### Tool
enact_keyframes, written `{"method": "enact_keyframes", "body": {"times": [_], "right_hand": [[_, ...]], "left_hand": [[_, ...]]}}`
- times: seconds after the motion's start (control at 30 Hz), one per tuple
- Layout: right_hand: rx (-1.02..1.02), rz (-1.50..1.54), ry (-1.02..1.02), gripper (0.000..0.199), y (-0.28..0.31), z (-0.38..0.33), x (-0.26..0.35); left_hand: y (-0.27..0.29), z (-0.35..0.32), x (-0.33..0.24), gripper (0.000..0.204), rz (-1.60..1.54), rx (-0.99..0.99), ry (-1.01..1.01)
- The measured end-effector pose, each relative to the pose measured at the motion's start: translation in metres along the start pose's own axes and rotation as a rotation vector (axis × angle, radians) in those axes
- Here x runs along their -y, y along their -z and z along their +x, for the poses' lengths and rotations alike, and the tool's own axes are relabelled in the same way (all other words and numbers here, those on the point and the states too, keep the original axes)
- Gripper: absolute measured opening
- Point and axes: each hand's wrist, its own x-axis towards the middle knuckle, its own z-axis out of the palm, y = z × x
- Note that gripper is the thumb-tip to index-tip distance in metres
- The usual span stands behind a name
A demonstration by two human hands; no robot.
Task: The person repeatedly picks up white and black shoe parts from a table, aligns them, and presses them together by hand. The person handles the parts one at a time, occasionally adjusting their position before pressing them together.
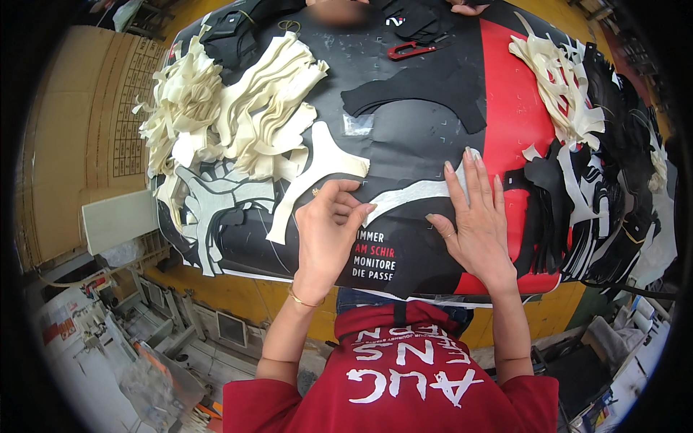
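A narrow, curved light-grey fabric strip (410, 195) lies on the black part of the table covering in front of me. My left hand (326, 225) is closed, with thumb and fingertips pinching the strip's left end. Fingers outstretched, my right hand (479, 227) rests flat over its right end and hides that part. Just left of the strip is a cream branched fabric piece (315, 167), close to my left fingers. Beyond both hands lies a black curved fabric piece (433, 94). A small clear plastic piece (358, 125) sits near its left side.
Cream fabric strips (267, 101) are heaped at the left, with grey-topped cut pieces (216, 198) nearer me. More cream strips (559, 90) and black pieces (545, 195) crowd the right. Red-handled snips (413, 50) lie at the far side, where another person's hand (469, 8) shows.
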Motion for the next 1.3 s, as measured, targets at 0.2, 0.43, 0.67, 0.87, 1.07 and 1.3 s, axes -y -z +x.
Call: {"method": "enact_keyframes", "body": {"times": [0.2,0.43,0.67,0.87,1.07,1.3], "right_hand": [[-0.002,-0.013,0.001,0.077,0.000,0.000,0.001],[-0.016,-0.021,0.013,0.077,-0.001,0.000,0.000],[-0.002,0.016,0.026,0.077,0.004,0.001,-0.001],[-0.098,-0.087,0.062,0.077,0.008,-0.005,0.023],[0.102,0.093,0.154,0.074,-0.003,0.001,0.052],[-0.005,0.026,-0.005,0.071,0.003,-0.010,0.000]], "left_hand": [[-0.005,-0.004,0.001,0.027,0.046,-0.044,-0.056],[-0.009,-0.011,0.006,0.032,0.424,-0.210,-0.251],[-0.008,-0.034,0.037,0.046,0.665,-0.233,-0.613],[-0.006,-0.050,0.048,0.089,0.784,0.212,-0.546],[-0.004,-0.047,0.044,0.087,0.737,0.235,-0.523],[-0.005,-0.049,0.044,0.082,0.744,0.177,-0.562]]}}
